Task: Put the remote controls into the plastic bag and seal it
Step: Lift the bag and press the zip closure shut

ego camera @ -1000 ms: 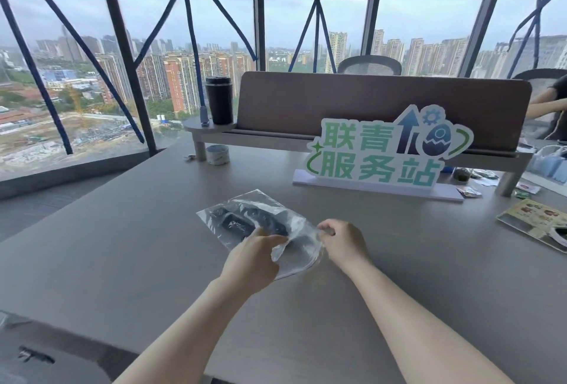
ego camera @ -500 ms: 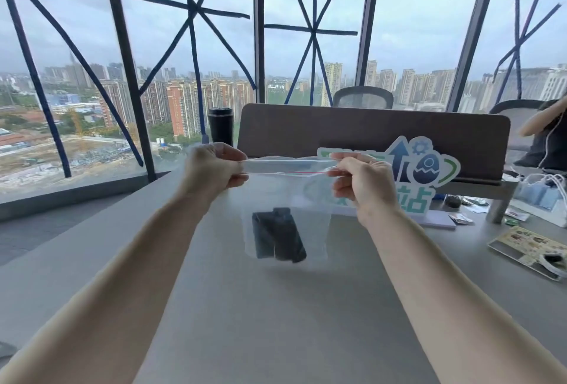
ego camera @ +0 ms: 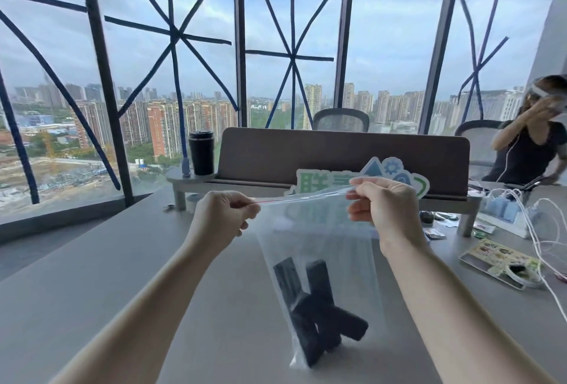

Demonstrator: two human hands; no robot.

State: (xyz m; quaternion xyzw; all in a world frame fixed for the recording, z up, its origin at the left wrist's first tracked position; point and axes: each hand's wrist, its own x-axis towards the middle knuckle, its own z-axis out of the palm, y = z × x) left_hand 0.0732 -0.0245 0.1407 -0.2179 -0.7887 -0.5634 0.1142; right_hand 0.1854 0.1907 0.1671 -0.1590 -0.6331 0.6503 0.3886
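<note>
Both arms stretched forward, raised. Left hand [ego camera: 221, 217] fisted, thumb and fingers pinched shut. Right hand [ego camera: 387, 208] level with it, well apart, pinching likewise.

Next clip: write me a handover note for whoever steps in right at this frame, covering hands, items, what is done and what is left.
Left hand: pinching the left end of the plastic bag's top edge.
Right hand: pinching the right end of that edge, which is stretched taut between the two hands.
Plastic bag: held up above the table, hanging from the top edge.
Remote controls: dark, piled at the bottom inside the bag.
Done: remotes are in the bag.
Left: whether the red-lined zip strip is fully closed cannot be told; press along it to seal.
</note>
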